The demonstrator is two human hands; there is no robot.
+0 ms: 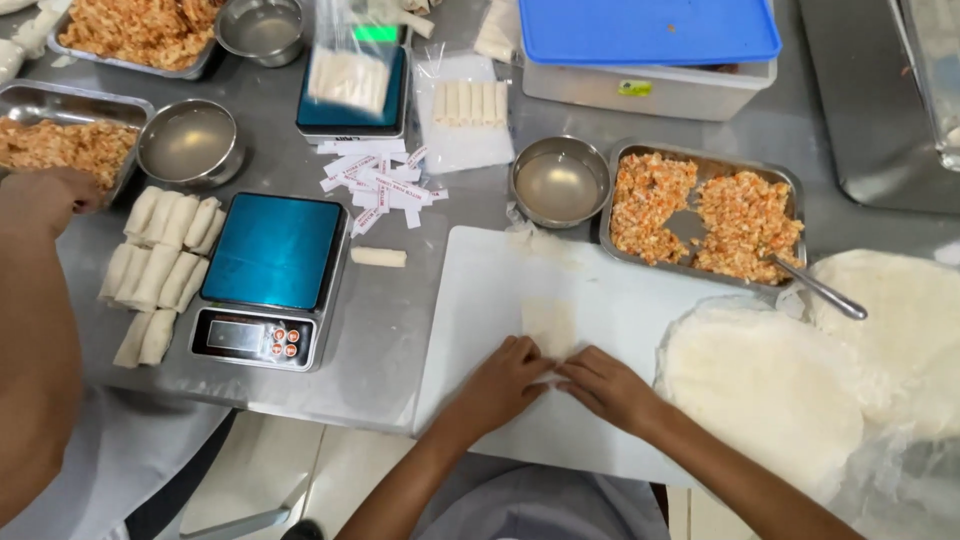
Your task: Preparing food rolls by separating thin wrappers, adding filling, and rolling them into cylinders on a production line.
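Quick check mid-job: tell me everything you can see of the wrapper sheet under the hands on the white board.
The wrapper sheet is a thin, pale, near-translucent piece of dough, roughly rectangular, lying flat on the white cutting board. Its near edge is under the fingertips of the left hand and right hand, which meet there and seem to fold or roll it. No filling shows on the part in view.

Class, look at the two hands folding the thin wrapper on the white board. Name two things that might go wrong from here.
1. The wrapper looks very thin; the left hand and right hand pinch its near edge, so it might tear.
2. The spoon handle juts over the filling tray rim beside the wrapper stack; a reaching arm might knock it.
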